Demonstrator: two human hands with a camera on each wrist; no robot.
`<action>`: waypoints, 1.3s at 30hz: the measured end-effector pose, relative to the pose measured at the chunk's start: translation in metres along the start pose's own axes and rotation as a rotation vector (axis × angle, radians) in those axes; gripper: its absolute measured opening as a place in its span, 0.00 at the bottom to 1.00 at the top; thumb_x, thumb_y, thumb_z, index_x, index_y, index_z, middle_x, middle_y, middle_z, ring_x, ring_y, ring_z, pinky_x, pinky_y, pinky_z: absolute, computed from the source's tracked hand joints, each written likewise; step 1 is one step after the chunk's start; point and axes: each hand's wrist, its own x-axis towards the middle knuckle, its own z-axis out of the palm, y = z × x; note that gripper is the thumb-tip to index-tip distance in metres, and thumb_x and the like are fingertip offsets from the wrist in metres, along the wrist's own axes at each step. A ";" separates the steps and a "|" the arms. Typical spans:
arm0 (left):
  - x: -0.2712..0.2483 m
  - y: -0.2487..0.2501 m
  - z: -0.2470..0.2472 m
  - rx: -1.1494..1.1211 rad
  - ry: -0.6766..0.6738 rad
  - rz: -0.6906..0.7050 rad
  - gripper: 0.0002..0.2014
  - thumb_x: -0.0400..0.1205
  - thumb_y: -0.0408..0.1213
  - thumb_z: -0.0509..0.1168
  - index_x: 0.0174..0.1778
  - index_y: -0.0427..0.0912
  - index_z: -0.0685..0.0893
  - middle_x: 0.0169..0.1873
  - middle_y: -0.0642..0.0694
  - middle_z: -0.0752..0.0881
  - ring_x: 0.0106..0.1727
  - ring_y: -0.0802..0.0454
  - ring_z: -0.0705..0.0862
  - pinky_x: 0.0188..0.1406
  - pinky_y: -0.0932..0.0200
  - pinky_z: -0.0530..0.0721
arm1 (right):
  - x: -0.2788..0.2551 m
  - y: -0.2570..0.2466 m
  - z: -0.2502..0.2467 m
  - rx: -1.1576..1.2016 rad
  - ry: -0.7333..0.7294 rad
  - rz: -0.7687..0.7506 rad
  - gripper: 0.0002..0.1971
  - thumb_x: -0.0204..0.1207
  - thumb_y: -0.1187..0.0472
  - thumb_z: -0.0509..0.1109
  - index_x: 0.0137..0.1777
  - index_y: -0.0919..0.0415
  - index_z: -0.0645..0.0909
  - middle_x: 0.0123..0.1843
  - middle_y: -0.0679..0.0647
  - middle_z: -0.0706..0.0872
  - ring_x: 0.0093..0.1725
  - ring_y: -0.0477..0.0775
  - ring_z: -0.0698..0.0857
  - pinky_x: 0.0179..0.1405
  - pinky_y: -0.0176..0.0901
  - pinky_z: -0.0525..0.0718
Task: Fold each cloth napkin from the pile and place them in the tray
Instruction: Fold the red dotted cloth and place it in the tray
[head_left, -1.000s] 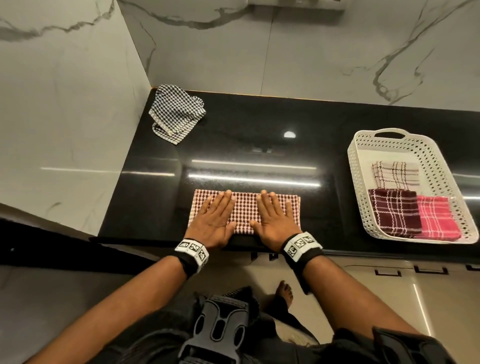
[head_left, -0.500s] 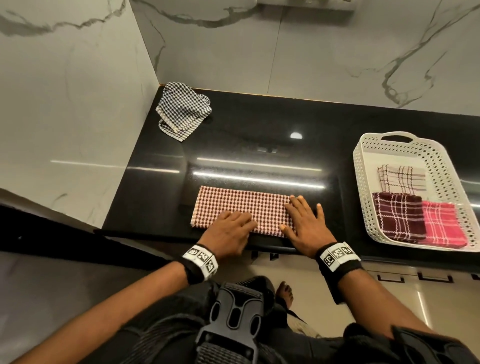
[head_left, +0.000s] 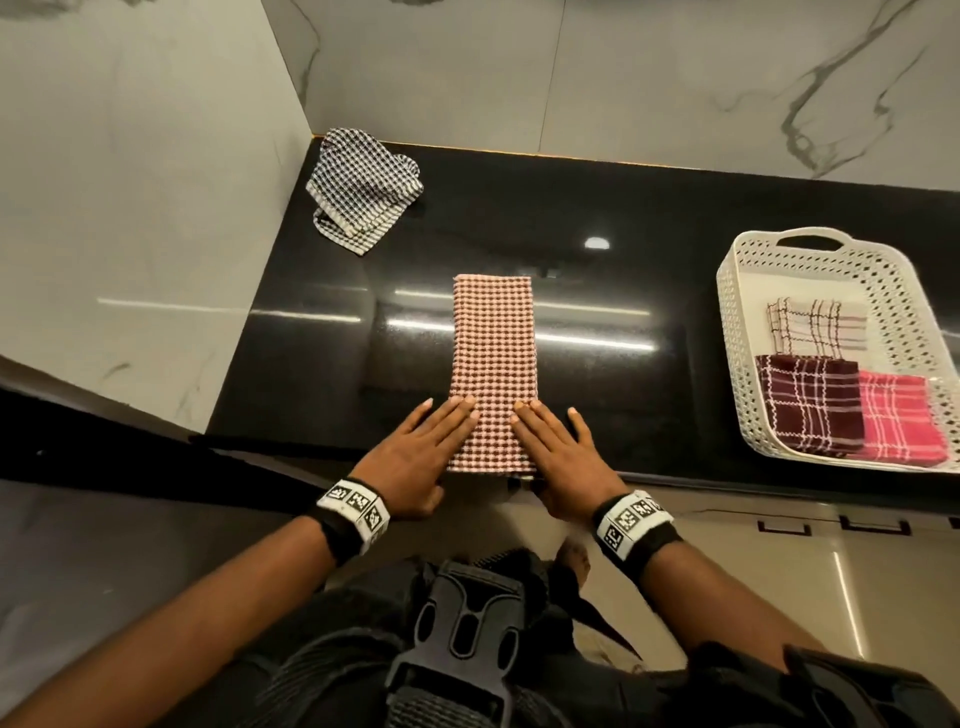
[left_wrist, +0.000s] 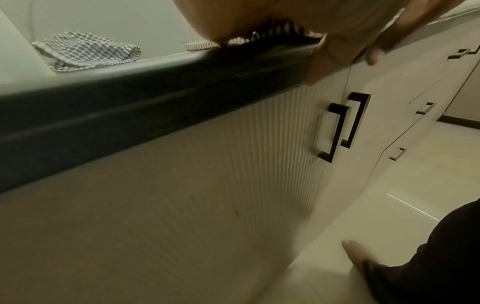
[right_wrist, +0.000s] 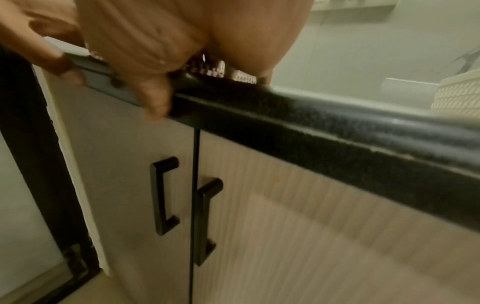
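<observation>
A red-and-white checked napkin (head_left: 493, 364), folded into a long strip, lies on the black counter (head_left: 322, 364) with its length running away from me. My left hand (head_left: 421, 447) lies flat on its near left corner, my right hand (head_left: 556, 447) flat on its near right corner, fingers straight on both. A black-and-white checked napkin (head_left: 361, 189) sits crumpled at the back left corner; in the left wrist view this black-and-white napkin (left_wrist: 85, 51) shows above the counter edge. The white perforated tray (head_left: 737, 332) at the right holds three folded napkins: cream (head_left: 815, 325), maroon (head_left: 808, 400), pink (head_left: 898, 423).
Marble walls close the counter at the back and left. The counter's front edge (right_wrist: 311, 127) runs just under my palms. Below it are cabinet doors with black handles (right_wrist: 163, 195). My bare foot (left_wrist: 355, 253) stands on the tiled floor.
The red checked napkin has been turned from lying sideways along the front edge to lying lengthwise away from me. Both hands now press flat on its near end.
</observation>
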 end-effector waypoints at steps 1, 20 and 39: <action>0.000 0.000 0.003 -0.022 0.050 0.004 0.50 0.71 0.44 0.70 0.88 0.40 0.52 0.88 0.41 0.49 0.88 0.46 0.47 0.86 0.41 0.52 | -0.001 0.001 0.001 -0.003 0.028 0.001 0.49 0.71 0.54 0.79 0.87 0.55 0.55 0.89 0.55 0.57 0.88 0.57 0.51 0.82 0.71 0.49; 0.048 0.014 -0.027 -0.823 0.457 -0.688 0.19 0.84 0.42 0.66 0.66 0.44 0.68 0.48 0.41 0.85 0.48 0.42 0.86 0.49 0.47 0.84 | 0.047 -0.015 -0.032 0.620 0.279 0.632 0.14 0.84 0.45 0.64 0.61 0.54 0.76 0.50 0.53 0.89 0.47 0.56 0.87 0.48 0.54 0.86; 0.019 -0.011 0.001 0.008 0.110 0.012 0.48 0.79 0.62 0.60 0.88 0.39 0.49 0.88 0.40 0.46 0.88 0.44 0.45 0.86 0.40 0.51 | 0.028 -0.004 -0.014 -0.107 -0.082 0.027 0.55 0.74 0.32 0.67 0.88 0.57 0.37 0.89 0.56 0.36 0.86 0.56 0.35 0.81 0.72 0.37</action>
